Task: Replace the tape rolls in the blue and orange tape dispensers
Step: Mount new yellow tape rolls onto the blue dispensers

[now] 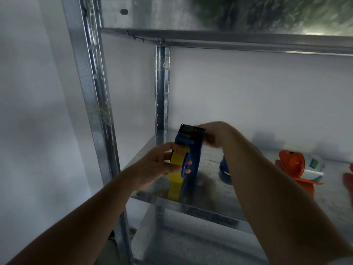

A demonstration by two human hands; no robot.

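A blue tape dispenser point(193, 148) stands upright over the left end of a metal shelf point(206, 188). A yellow tape roll point(176, 165) sits on its hub, with a yellow strip hanging down to the shelf's front edge. My left hand point(162, 163) grips the roll and hub from the left. At the dispenser's top, beside the serrated blade, my right hand point(212, 134) holds the head; the hand is blurred. An orange tape dispenser point(294, 167) with a white roll point(313, 167) lies on the shelf at the right.
A second blue object point(224, 169) stands on the shelf behind my right forearm, mostly hidden. Galvanised uprights point(91, 92) frame the shelf at the left, and another shelf point(210, 37) hangs above. A white wall lies behind. An orange-red thing point(348, 180) shows at the right edge.
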